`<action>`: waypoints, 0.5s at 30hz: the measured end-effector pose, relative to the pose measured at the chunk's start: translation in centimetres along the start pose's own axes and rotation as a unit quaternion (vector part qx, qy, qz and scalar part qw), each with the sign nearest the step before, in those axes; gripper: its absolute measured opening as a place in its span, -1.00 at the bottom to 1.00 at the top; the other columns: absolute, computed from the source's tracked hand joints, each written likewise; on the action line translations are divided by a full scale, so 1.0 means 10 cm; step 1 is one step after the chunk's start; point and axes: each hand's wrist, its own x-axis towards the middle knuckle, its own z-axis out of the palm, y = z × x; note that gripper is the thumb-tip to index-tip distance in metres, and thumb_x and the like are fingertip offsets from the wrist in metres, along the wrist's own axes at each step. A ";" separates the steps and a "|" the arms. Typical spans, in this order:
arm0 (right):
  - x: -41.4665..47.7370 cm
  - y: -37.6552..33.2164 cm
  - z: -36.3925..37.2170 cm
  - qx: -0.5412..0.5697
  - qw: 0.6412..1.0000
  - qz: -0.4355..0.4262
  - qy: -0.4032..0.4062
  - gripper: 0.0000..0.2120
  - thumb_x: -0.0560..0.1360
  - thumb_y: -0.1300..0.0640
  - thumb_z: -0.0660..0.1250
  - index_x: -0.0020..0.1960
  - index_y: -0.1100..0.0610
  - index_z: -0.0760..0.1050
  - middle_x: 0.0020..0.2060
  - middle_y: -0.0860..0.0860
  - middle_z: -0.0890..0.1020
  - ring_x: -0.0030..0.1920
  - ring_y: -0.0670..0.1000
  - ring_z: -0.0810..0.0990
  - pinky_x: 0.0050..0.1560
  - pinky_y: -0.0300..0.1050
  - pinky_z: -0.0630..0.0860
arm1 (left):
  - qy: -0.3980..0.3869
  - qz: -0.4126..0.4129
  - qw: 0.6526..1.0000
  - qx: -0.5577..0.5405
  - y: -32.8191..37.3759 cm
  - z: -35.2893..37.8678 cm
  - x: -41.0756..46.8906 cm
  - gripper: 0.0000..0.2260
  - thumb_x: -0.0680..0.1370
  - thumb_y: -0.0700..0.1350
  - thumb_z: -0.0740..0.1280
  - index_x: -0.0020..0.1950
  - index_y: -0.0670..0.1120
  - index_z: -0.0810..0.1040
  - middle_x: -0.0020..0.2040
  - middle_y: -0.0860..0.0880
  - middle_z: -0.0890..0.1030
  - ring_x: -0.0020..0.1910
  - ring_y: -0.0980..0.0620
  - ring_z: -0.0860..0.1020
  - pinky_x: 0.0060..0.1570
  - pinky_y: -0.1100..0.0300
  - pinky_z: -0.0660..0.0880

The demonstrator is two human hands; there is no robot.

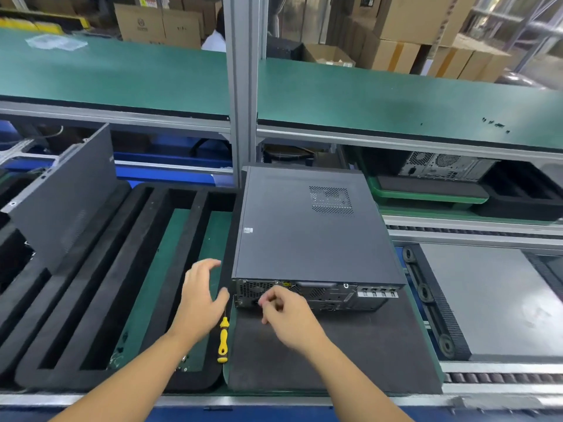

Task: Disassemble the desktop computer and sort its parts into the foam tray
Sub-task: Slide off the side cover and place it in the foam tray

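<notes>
Foam tray (100, 303): lay left of the case, long slots bare, ready for parts.
Left hand (199, 295): fingers spread, holding nothing, hovering by the case's near-left corner, probably to steady it.
Screwdriver (223, 339): lay unused between tray and mat.
Right hand (285, 312): fingertips pressed together at the rear panel, seemingly on a screw; I cannot tell.
Desktop computer (307, 229): lid on, flat on the dark mat (350, 354); open mat nearside.
</notes>
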 end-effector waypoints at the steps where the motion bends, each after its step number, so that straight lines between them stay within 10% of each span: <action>1: 0.01 -0.05 -0.11 -0.007 1.000 -0.029 0.007 -0.88 0.53 0.04 0.21 -0.10 -0.13 0.49 -0.30 -0.06 0.67 -0.42 -0.17 0.48 -0.41 -0.33 0.39 | 0.006 0.055 0.998 0.007 0.15 -0.06 0.06 -0.51 0.49 -0.14 0.34 0.39 0.08 0.31 0.34 0.23 0.31 0.37 0.26 0.23 0.37 0.23 0.17; 6: 0.07 -0.18 -0.82 -0.136 0.972 -0.137 0.131 -0.92 0.50 0.04 0.27 -0.04 -0.12 0.49 -0.23 -0.16 0.59 -0.23 -0.14 0.49 -0.18 -0.23 0.47 | -0.079 0.284 0.942 0.162 0.85 -0.03 0.42 -0.40 0.42 0.11 0.27 0.46 0.03 0.32 0.54 0.11 0.18 0.52 0.13 0.10 0.47 0.12 0.04; 10: 0.03 0.01 -1.05 -0.371 0.902 -0.183 0.127 -0.75 0.45 0.11 0.33 0.12 0.10 0.47 0.07 -0.01 0.48 0.06 0.04 0.40 0.12 -0.09 0.40 | -0.155 0.298 0.876 0.347 1.06 0.36 0.57 -0.16 0.46 0.34 0.21 0.62 0.00 0.02 0.63 0.05 -0.18 0.60 0.02 -0.16 0.55 0.00 -0.12; 13: -0.07 0.07 -0.80 -0.002 0.973 -0.002 0.230 -0.86 0.46 0.19 0.31 -0.02 0.12 0.38 -0.11 0.05 0.50 -0.19 0.00 0.45 -0.08 -0.15 0.43 | -0.150 0.253 0.870 0.397 1.07 0.59 0.60 -0.08 0.47 0.37 0.26 0.63 -0.01 -0.12 0.62 0.02 -0.25 0.60 -0.04 -0.18 0.55 -0.03 -0.12; 15: -0.04 0.07 -0.64 0.361 0.881 0.164 0.259 -0.90 0.51 0.23 0.28 -0.06 0.14 0.35 -0.26 0.07 0.46 -0.32 0.00 0.41 -0.16 -0.11 0.46 | -0.152 0.220 0.881 0.391 1.02 0.69 0.57 -0.11 0.49 0.34 0.27 0.62 0.03 -0.12 0.62 0.03 -0.22 0.60 -0.06 -0.16 0.55 -0.03 -0.11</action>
